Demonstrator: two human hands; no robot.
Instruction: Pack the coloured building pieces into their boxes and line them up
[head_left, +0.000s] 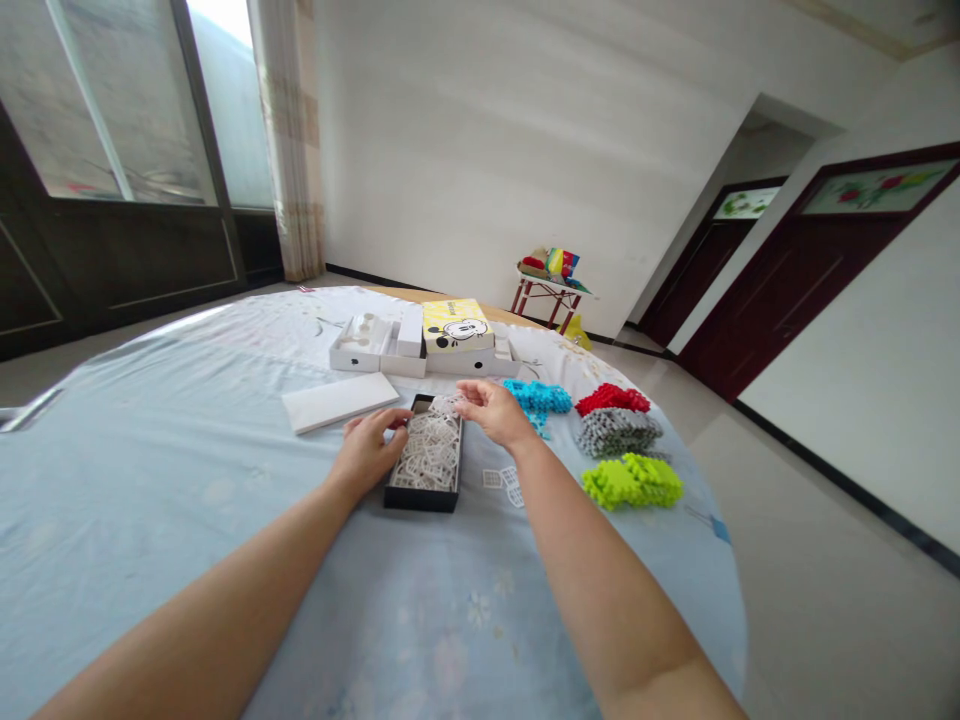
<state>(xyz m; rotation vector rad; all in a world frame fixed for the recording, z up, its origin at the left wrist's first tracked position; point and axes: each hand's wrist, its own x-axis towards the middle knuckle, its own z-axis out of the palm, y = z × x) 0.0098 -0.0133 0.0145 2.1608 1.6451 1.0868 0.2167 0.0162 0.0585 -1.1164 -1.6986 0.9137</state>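
Observation:
A black open box (421, 498) full of small white plastic grid pieces (429, 452) lies on the cloth in front of me. My left hand (373, 446) grips the box's left wall, fingers bent over the rim. Above the far right corner, my right hand (491, 408) is closed with fingertips pinching a white grid piece (450, 403), partly hidden by the fingers. Several loose white grid pieces (492, 479) rest on the cloth right of the box. A flat white box lid (341, 402) lies behind my left hand.
To the right are piles of blue pieces (538, 397), red pieces (613, 399), grey pieces (619, 432) and lime-green pieces (634, 481). White boxes (356, 358) and a yellow cartoon box (459, 325) stand at the back. A flowered cloth (187, 470) covers the round table.

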